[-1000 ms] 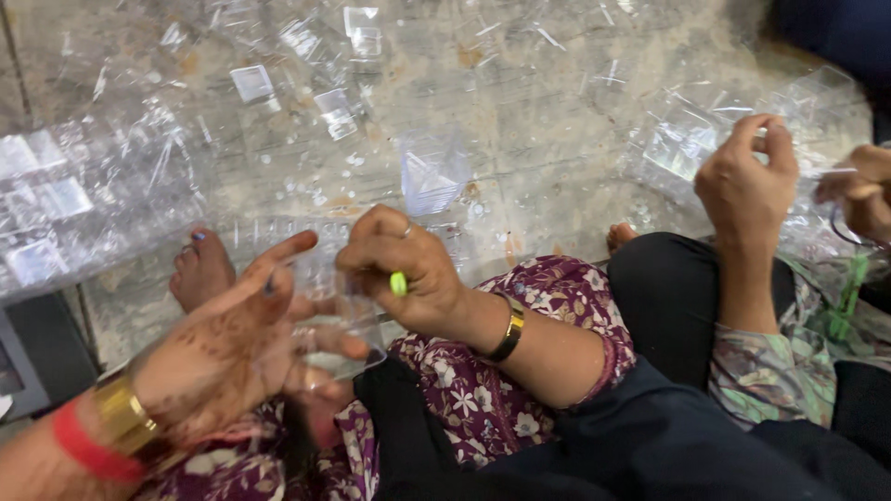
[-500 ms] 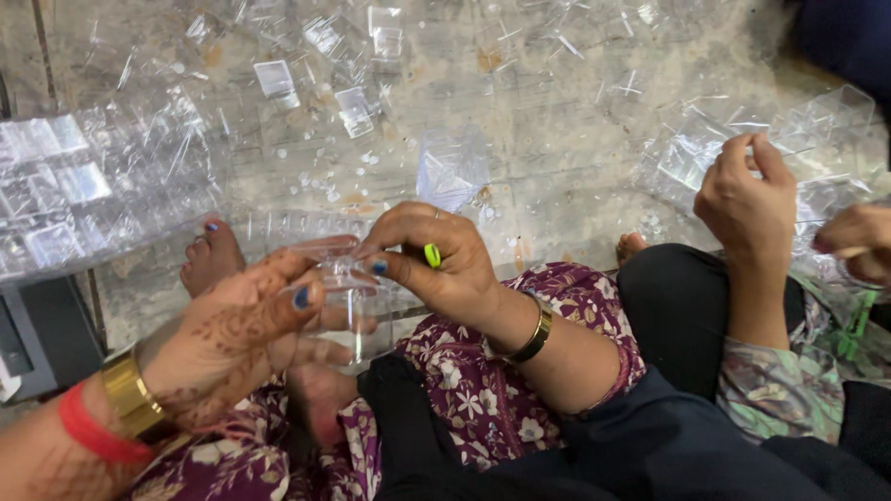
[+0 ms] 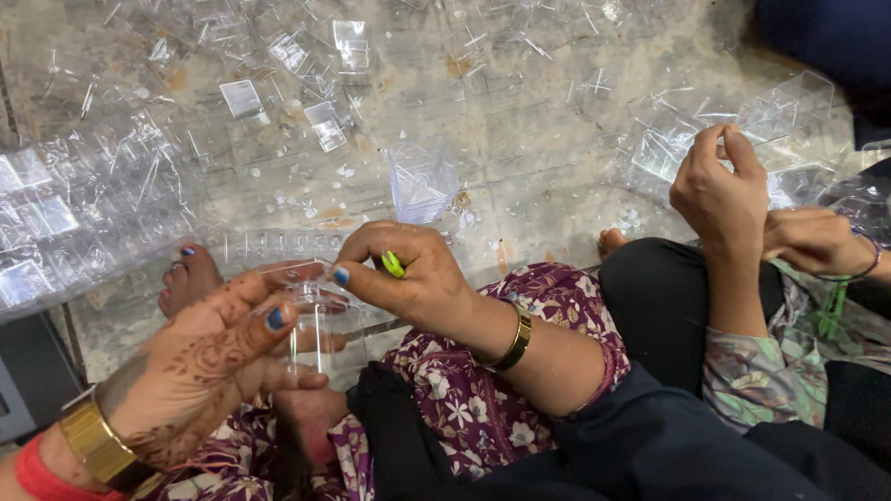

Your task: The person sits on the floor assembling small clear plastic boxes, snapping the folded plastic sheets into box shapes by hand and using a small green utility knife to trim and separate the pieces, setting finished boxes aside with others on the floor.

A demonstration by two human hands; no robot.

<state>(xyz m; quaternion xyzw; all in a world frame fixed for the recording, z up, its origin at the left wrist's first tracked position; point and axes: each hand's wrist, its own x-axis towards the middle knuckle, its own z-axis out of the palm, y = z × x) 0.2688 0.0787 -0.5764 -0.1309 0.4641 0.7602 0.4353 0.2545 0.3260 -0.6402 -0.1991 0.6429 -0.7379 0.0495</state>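
- Since half a second ago, both hands sit a little lower and closer together, and the left hand [image 3: 209, 357] has curled in more closely around the clear plastic box [image 3: 316, 315] it supports.
- Left hand: fingers half-closed, cradling the box from the side and beneath, thumb up along its near wall; the box sits just above the lap, between the two hands.
- Right hand [image 3: 408, 278]: pinched shut, thumb and forefinger meeting at the box's top edge, with a small green tool [image 3: 393, 264] tucked between the fingers. Whether the fingertips also grip a thin clear piece I cannot tell; the plastic is too transparent.
- Done so far, as a judgement: a stacked heap of clear boxes [image 3: 65, 232] lies to the left on the floor [image 3: 520, 158], which looks like finished or sorted pieces.
- Left to do: many loose clear pieces [image 3: 325, 121] lie scattered ahead, and one upright clear cup-like container [image 3: 422, 181] stands near the knee, so much work seems to remain.
- At the right, another person's hands [image 3: 724, 190] handle their own clear piece, apart from this work.
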